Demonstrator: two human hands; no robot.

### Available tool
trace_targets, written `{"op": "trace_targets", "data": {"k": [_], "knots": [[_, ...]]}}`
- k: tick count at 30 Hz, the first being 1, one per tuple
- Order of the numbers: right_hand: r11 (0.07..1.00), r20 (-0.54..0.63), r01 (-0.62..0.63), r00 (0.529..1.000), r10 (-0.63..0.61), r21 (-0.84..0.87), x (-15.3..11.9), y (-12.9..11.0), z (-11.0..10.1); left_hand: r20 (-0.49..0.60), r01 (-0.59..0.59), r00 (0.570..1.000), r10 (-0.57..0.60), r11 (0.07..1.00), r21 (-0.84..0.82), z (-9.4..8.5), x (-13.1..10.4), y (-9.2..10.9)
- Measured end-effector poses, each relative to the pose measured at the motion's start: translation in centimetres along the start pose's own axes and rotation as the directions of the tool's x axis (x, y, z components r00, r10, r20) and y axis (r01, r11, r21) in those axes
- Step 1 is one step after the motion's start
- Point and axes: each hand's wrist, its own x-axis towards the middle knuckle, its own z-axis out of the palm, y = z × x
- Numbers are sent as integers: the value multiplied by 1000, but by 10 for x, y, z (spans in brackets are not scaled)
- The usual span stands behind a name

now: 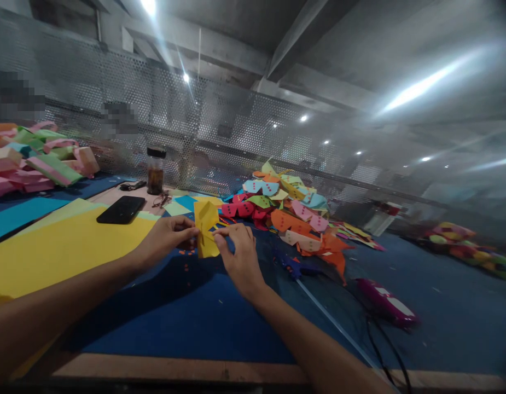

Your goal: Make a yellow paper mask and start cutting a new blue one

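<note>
A folded piece of yellow paper [206, 216] is held upright above the blue table surface between both hands. My left hand [173, 238] pinches its left edge with thumb and fingers. My right hand [241, 254] has its fingertips closed at the right edge, by a thin yellow strip that sticks out there. Small orange paper scraps [186, 267] lie on the table below the paper. Behind the right hand rises a heap of colored folded paper pieces [285, 205] with rows of small dark marks.
At the left are large yellow sheets [76, 241], a black phone [121, 209] and a jar of dark liquid [155, 174]. A blue glue gun [294, 266] and a purple corded device [386, 301] lie at the right. A perforated metal screen [220, 126] stands behind.
</note>
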Motion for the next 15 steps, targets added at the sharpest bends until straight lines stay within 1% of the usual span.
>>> {"op": "trace_targets", "data": {"k": [2, 4, 6, 7, 9, 11, 13, 15], "knots": [[987, -8, -95, 995, 97, 133, 3, 2, -1, -34, 25, 999, -26, 999, -41, 0, 0, 2], [943, 22, -209, 977, 210, 260, 4, 5, 0, -60, 27, 998, -31, 997, -73, -1, -1, 3], [881, 122, -322, 947, 298, 346, 4, 7, 2, -88, 25, 996, -34, 995, -101, 0, -2, 4], [851, 186, -369, 929, 321, 374, 4, 7, 3, -100, 22, 994, -33, 993, -113, -1, -2, 4], [804, 305, -426, 898, 318, 415, 3, 6, 6, -110, 17, 993, -31, 991, -130, -1, -2, 4], [771, 380, -436, 884, 272, 463, 1, 5, 8, -107, 15, 994, -30, 990, -139, -1, -2, 3], [749, 412, -430, 882, 229, 505, 0, 5, 11, -98, 24, 994, -39, 988, -150, 0, -3, 3], [739, 414, -425, 884, 216, 522, -1, 7, 14, -89, 34, 995, -49, 986, -163, 0, -3, 3]]}}
